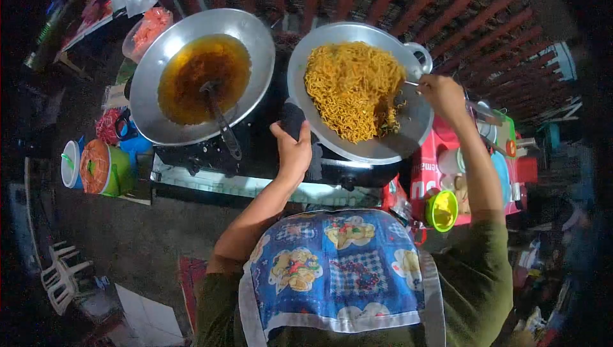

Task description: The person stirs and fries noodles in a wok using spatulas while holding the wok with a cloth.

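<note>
Noodles [345, 101], crinkled and yellow-brown, lie heaped inside a round, smooth metal wok [418, 123]. At the wok's right rim, the right hand [442, 97] has its fingers closed on a thin metal handle [412, 83]; the tool's far end is hard to make out among the noodles. At its left rim, the left hand [295, 152] has thumb and fingers curled around dark cloth [292, 120]. Left of the wok, a shiny pan [150, 47] holds amber liquid [185, 85] and a ladle [223, 127], its head submerged. Below-right of the wok, red sheeting [434, 149] bears upside-down white letters, partly covered, not fully legible.
</note>
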A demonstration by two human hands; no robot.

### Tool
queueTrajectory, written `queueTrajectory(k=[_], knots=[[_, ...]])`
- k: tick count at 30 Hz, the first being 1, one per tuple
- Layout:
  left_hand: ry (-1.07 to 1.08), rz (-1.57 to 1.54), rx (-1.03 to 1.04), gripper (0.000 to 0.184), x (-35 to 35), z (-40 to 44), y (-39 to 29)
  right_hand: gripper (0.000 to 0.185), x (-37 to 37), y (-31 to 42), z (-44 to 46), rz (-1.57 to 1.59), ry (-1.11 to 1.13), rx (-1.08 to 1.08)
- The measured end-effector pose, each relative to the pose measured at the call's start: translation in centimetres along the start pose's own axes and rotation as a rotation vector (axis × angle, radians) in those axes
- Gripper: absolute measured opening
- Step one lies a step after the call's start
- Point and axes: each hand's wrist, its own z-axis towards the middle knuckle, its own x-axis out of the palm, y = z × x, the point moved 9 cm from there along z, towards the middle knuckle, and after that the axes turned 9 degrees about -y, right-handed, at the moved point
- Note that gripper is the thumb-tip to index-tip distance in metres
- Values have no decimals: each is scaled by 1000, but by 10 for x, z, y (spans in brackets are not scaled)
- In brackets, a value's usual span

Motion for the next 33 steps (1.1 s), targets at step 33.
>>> queueTrajectory(k=[33], knots=[[-89, 38, 111, 54, -4, 5, -2, 20, 8, -34, 33, 126, 49, -135]])
